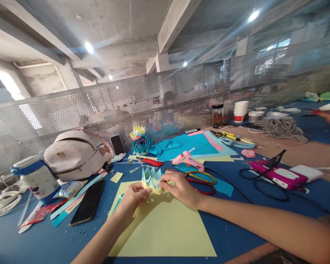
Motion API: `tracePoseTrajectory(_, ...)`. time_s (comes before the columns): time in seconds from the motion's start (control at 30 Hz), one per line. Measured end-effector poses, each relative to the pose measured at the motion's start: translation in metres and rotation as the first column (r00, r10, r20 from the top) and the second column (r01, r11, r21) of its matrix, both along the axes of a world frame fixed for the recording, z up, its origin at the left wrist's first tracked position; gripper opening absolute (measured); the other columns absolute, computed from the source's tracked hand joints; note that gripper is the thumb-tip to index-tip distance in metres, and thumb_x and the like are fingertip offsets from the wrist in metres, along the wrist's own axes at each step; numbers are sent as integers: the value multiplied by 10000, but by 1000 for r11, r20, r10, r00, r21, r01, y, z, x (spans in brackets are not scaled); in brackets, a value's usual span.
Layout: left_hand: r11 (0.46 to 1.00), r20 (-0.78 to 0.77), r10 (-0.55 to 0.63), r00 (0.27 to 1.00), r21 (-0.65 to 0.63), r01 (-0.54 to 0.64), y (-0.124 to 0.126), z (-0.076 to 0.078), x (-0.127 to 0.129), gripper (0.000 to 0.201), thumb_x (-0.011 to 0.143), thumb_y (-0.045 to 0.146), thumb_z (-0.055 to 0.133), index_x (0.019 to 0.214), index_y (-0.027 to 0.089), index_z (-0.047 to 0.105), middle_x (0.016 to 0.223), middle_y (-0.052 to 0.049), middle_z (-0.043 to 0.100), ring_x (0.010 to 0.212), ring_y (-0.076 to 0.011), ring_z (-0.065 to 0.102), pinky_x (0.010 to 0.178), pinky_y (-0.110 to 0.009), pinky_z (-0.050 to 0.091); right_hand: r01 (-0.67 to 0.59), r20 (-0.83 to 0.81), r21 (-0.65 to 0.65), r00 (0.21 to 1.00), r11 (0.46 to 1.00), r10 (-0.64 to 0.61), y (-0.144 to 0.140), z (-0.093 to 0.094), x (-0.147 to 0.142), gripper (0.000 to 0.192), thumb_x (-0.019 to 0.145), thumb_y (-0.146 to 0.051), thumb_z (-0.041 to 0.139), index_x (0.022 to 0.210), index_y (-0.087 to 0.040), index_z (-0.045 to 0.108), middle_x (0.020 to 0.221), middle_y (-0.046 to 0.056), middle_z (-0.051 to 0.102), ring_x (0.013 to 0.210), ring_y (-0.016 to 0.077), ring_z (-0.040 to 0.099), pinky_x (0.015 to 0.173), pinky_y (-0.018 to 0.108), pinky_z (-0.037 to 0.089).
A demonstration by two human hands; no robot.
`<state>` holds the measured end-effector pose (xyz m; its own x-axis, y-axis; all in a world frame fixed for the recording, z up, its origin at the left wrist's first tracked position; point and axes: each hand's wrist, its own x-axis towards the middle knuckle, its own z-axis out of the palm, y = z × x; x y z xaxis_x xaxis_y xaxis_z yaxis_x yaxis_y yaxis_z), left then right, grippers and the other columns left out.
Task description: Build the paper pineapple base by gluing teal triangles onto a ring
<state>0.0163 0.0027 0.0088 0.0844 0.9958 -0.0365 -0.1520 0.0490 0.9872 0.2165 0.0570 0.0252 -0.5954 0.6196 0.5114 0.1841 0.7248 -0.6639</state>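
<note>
Head view: paper crown (pixel 151 179) seemingly pinched between both hands' fingers (pixel 143 187).

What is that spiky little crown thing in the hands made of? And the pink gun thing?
The spiky crown, pinched by the left hand and right hand, looks like matte folded paper: thin pale blue and yellow points with sharp creases. The pink glue gun looks like smooth moulded plastic with a slight shine.

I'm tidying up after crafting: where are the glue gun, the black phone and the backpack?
glue gun (pixel 187 160), head view, on its pink body.
black phone (pixel 88 202), head view, middle of its dark screen.
backpack (pixel 75 154), head view, on its pale front.
</note>
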Motion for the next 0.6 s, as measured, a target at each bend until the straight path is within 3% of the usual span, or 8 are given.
tracePoseTrajectory(0.23,1000,-59,10,998,-11,-10,-1,6,0,357,518,375,879,576,134,623,554,2,581,513,-93,457,528,-218,309,-7,11,-8,1000,1000,7,-2,1,1,348,918,-371,558,641,-178,639,645,11,597,669,163,526,678,283,362)
tracePoseTrajectory(0.4,999,-97,29,995,33,-26,-2,10,-1,339,596,394,848,642,125,647,593,-5,599,551,-104,507,564,-218,353,-56,-29,-152,998,987,52,-1,1,-1,317,874,-406,596,668,-172,652,646,14,619,631,157,546,604,271,378)
tracePoseTrajectory(0.5,987,-116,88,989,145,-71,-1,7,1,352,670,454,790,752,139,655,648,-10,605,606,-125,529,601,-229,385,-114,-126,-345,989,932,75,3,-3,-4,296,821,-447,650,731,-165,650,686,23,661,636,161,595,594,264,426)
tracePoseTrajectory(0.6,967,-171,94,981,251,-49,-1,2,8,405,669,459,782,907,158,652,807,-49,661,673,-151,557,622,-248,416,-153,-213,-526,976,837,44,5,-8,-8,342,771,-488,696,743,-161,600,680,27,679,631,163,635,570,255,451)
